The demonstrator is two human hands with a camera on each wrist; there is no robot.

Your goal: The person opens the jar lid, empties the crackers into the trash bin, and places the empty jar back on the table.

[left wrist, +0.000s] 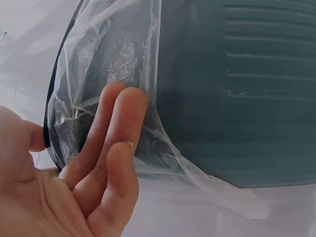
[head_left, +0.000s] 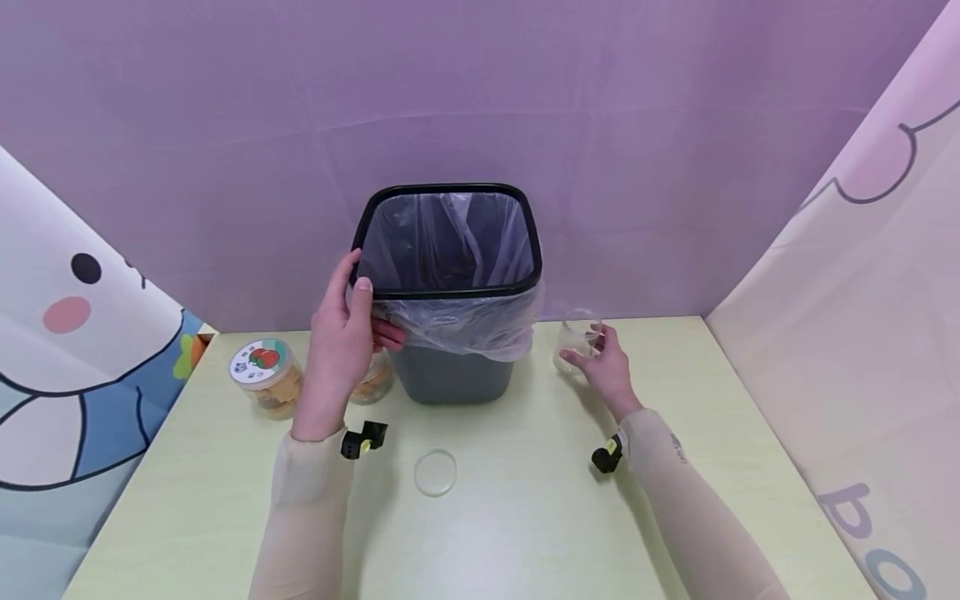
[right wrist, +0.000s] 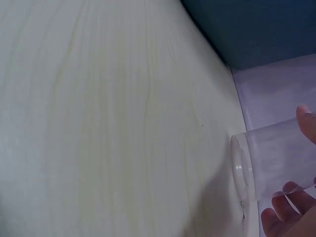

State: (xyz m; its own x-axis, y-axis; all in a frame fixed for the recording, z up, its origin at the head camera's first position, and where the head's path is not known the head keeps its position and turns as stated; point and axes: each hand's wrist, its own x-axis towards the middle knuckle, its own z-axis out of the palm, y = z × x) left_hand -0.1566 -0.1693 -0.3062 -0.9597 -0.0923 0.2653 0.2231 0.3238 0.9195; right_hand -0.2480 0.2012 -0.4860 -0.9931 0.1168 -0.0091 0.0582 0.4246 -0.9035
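Observation:
A grey trash can (head_left: 453, 375) with a black rim and a clear plastic liner (head_left: 457, 321) folded over it stands at the back of the table. My left hand (head_left: 345, 333) holds its front left corner. In the left wrist view the thumb is at the rim and several fingers (left wrist: 129, 116) lie against the liner on the outer wall. To the right of the can, my right hand (head_left: 606, 367) grips a clear, see-through plastic jar (head_left: 573, 340), upright at the table's back edge. The right wrist view shows the jar (right wrist: 274, 160) between thumb and fingers.
A jar (head_left: 270, 377) with a printed lid and tan contents stands at the left. Behind my left forearm a second jar (head_left: 375, 381) is partly hidden. Nearer me on the pale table (head_left: 510, 500) lies a clear round ring or lid (head_left: 435, 472). Cloth hangs behind and on both sides.

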